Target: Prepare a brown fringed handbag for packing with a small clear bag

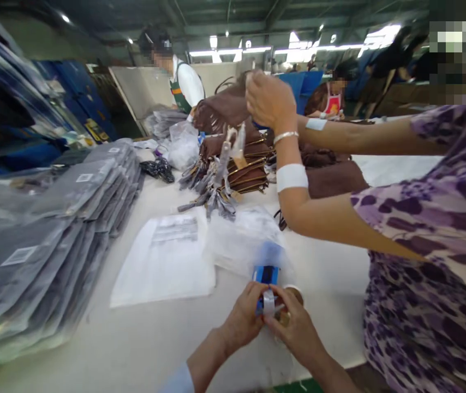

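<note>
- Large factory room with a metal roof; a pale work table [143,349] fills the near part.
- Near, right of centre, both hands meet at a small shiny strip [269,302]; left hand [243,312] and right hand [299,323] each appear to pinch it between thumb and fingers.
- The strip is probably light, thin and bendy, perhaps sticky; its ends or edges seem the best hold, with a light pinch to avoid creasing.
- A blue tool [264,274] sits just beyond the fingertips; whether either hand touches it, I cannot tell.
- Just right, a round brown thing [297,295], partly hidden.
- Farther: crumpled clear plastic [233,237], with printed white sheets [151,273] to its left.
- Far left, grey packs [53,240]; far centre, brown bags [253,181].
- Right, a co-worker's raised hand [272,101].
</note>
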### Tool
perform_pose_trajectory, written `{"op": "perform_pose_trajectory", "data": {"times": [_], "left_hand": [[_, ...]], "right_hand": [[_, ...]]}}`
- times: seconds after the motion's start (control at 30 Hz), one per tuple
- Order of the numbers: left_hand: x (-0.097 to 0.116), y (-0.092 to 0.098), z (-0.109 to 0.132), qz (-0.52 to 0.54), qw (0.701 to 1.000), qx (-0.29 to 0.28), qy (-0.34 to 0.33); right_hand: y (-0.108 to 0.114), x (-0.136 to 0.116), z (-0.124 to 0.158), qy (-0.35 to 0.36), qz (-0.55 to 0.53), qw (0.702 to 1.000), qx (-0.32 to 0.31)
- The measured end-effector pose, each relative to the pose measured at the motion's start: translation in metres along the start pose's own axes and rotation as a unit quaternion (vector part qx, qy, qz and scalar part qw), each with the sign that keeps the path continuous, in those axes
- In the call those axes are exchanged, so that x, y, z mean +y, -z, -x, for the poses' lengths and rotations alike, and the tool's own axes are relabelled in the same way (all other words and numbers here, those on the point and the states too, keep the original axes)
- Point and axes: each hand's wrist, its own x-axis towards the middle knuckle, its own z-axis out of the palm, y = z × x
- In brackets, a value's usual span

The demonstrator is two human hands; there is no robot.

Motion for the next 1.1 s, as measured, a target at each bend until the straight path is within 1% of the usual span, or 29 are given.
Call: {"op": "perform_pose_trajectory", "data": {"times": [0.1, 0.2, 0.3, 0.37, 0.47, 0.57, 0.63, 0.77, 0.93, 1.1], "left_hand": [[-0.011, -0.001, -0.018, -0.005, 0.999, -0.048, -0.026], [-0.027, 0.001, -0.027, -0.009, 0.997, -0.065, -0.027], [-0.042, 0.011, -0.036, -0.019, 0.997, -0.059, -0.036], [-0.047, 0.021, -0.046, -0.031, 0.997, -0.05, -0.048], [-0.05, 0.032, -0.064, -0.049, 0.997, -0.029, -0.055], [-0.05, 0.036, -0.076, -0.057, 0.997, -0.01, -0.049], [-0.051, 0.036, -0.078, -0.059, 0.997, -0.003, -0.039], [-0.058, 0.034, -0.072, -0.059, 0.998, 0.001, -0.016], [-0.066, 0.033, -0.065, -0.052, 0.999, -0.008, 0.013], [-0.065, 0.034, -0.062, -0.05, 0.998, -0.03, 0.039]], "right_hand": [[0.008, 0.003, -0.019, -0.011, 0.023, 1.0, -0.009], [0.011, 0.008, -0.033, -0.018, 0.05, 0.998, -0.033], [0.009, 0.013, -0.045, -0.018, 0.078, 0.996, -0.05], [0.006, 0.017, -0.053, -0.014, 0.1, 0.993, -0.054], [0.004, 0.024, -0.068, -0.005, 0.141, 0.989, -0.047], [0.003, 0.032, -0.081, 0.0, 0.179, 0.983, -0.037], [0.002, 0.036, -0.086, -0.001, 0.196, 0.98, -0.032], [0.001, 0.042, -0.088, -0.005, 0.213, 0.977, -0.029], [-0.004, 0.046, -0.081, -0.01, 0.218, 0.976, -0.026], [-0.008, 0.05, -0.074, -0.013, 0.195, 0.981, -0.015]]}}
